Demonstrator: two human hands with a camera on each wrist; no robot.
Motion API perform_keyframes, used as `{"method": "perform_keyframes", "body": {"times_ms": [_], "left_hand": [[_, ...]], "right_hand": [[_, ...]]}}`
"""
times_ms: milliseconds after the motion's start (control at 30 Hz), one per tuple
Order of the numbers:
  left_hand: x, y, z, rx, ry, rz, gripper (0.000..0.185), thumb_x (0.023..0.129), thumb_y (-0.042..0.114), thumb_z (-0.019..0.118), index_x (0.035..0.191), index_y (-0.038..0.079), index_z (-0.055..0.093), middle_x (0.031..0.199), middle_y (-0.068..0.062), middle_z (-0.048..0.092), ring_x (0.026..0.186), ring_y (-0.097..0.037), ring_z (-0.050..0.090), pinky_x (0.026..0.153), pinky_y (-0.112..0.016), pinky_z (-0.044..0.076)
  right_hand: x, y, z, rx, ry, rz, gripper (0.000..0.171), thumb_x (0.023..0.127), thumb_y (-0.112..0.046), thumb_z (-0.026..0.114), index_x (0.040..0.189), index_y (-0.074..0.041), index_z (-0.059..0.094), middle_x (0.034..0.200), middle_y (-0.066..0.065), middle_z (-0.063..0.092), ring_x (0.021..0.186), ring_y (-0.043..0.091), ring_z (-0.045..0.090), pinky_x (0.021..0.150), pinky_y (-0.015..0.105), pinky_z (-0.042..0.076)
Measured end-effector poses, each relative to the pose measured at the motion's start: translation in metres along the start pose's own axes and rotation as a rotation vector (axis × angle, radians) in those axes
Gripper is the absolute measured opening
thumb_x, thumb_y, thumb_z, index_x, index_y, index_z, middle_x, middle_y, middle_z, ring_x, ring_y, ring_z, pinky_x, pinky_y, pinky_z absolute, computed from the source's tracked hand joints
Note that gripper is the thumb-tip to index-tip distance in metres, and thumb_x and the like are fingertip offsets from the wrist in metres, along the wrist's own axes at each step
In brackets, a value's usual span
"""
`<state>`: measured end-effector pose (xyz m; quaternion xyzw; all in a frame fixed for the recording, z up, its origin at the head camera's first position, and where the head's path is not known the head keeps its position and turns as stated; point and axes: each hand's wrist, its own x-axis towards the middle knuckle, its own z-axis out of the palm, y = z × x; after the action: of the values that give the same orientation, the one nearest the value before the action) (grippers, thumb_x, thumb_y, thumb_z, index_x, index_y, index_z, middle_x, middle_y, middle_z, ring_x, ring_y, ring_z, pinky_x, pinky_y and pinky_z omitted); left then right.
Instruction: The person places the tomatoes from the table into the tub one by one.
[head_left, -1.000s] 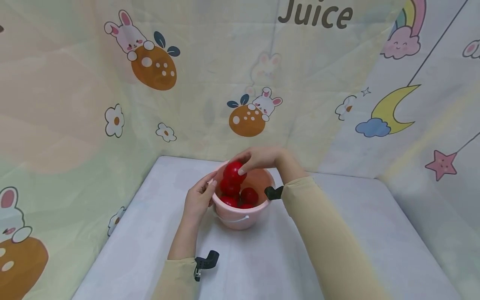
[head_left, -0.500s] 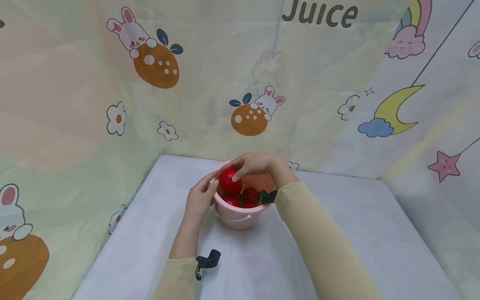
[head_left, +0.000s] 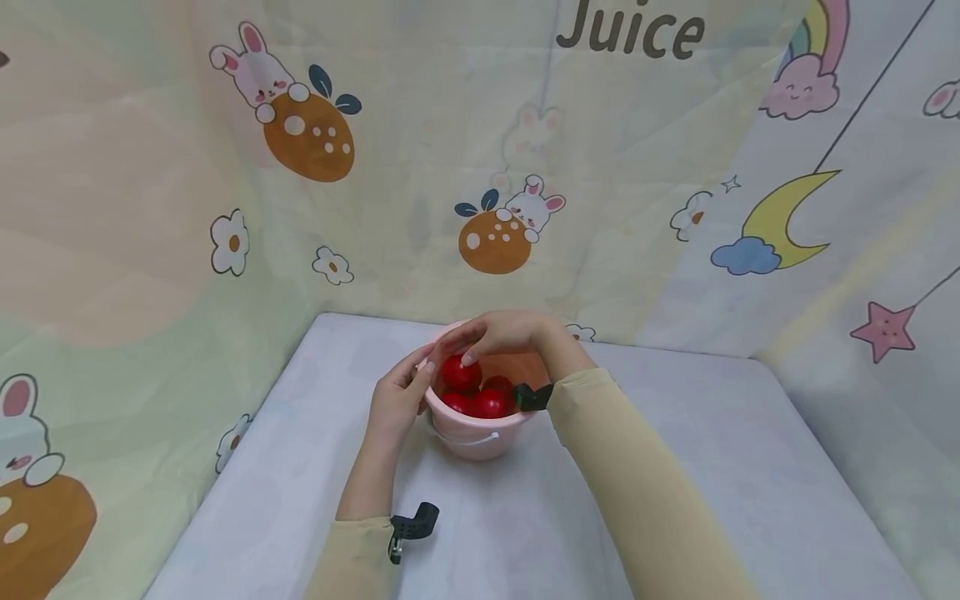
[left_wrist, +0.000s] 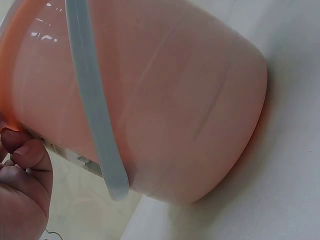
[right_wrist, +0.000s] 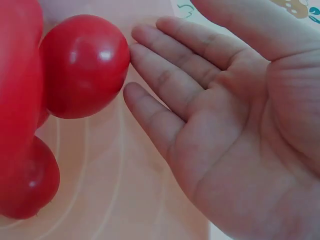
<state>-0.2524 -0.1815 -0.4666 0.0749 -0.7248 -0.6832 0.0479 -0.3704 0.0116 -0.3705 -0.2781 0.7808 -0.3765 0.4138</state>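
Cartoon-printed sheets (head_left: 135, 167) wall in the scene on three sides, rabbits, a moon and the word "Juice" above, all rising behind the pink bucket (head_left: 480, 437), which is our landmark. Under the bucket lies the pale desk (head_left: 712, 467), running out wide to the bucket's left, right and front.

The bucket itself stands upright near the far end of the desk, its pale handle (left_wrist: 95, 115) folded down against the outer wall, as the left wrist view shows close up. Beige sleeves reach in from the near side of the bucket.

Over the bucket's mouth hangs the right hand (head_left: 498, 333), palm down, fingers straight and spread (the right wrist view shows an open palm gripping nothing), with its fingertips (right_wrist: 135, 55) just touching the top tomato (head_left: 460, 372). At the bucket's left rim sits the left hand (head_left: 399, 396), fingertips pressed on the rim and outer wall, steadying it; how far its fingers curl I cannot tell.

Inside the bucket, red tomatoes (head_left: 491, 403) are piled together, the top one sitting toward the left rim, the others beneath and beside it.
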Motion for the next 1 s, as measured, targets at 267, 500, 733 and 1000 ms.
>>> {"method": "perform_keyframes", "body": {"times_ms": [267, 500, 733, 1000], "left_hand": [[0.000, 0.000, 0.001, 0.018, -0.018, -0.033, 0.034, 0.093, 0.047, 0.064, 0.127, 0.047, 0.061, 0.086, -0.008, 0.051, 0.069, -0.022, 0.052, 0.062, -0.023, 0.048], [0.002, -0.003, 0.001, 0.055, -0.028, -0.011, 0.036, 0.093, 0.049, 0.063, 0.129, 0.047, 0.060, 0.088, -0.008, 0.052, 0.069, -0.022, 0.052, 0.062, -0.023, 0.049], [0.006, -0.005, -0.007, 0.161, -0.027, 0.035, 0.041, 0.092, 0.059, 0.059, 0.132, 0.050, 0.057, 0.091, -0.008, 0.056, 0.071, -0.024, 0.055, 0.063, -0.024, 0.049], [0.001, 0.000, -0.034, 0.475, 0.077, 0.236, 0.057, 0.096, 0.058, 0.051, 0.146, 0.030, 0.049, 0.122, -0.007, 0.057, 0.105, -0.025, 0.059, 0.088, -0.042, 0.057]], "right_hand": [[-0.031, 0.005, -0.011, -0.185, 0.172, -0.044, 0.047, 0.091, -0.030, 0.068, 0.137, -0.034, 0.058, 0.137, -0.008, 0.059, 0.131, 0.017, 0.048, 0.100, 0.049, 0.050], [-0.081, 0.026, -0.017, -0.157, 0.264, -0.068, 0.046, 0.095, -0.030, 0.063, 0.141, -0.030, 0.055, 0.144, -0.003, 0.055, 0.135, 0.016, 0.048, 0.106, 0.049, 0.046], [-0.127, 0.055, 0.001, -0.168, 0.445, -0.054, 0.046, 0.094, -0.041, 0.064, 0.139, -0.037, 0.054, 0.142, -0.010, 0.055, 0.136, 0.019, 0.047, 0.105, 0.052, 0.046], [-0.154, 0.079, 0.038, -0.281, 0.607, 0.016, 0.057, 0.094, -0.055, 0.056, 0.146, -0.033, 0.047, 0.152, -0.004, 0.046, 0.143, 0.027, 0.040, 0.108, 0.057, 0.041]]}}
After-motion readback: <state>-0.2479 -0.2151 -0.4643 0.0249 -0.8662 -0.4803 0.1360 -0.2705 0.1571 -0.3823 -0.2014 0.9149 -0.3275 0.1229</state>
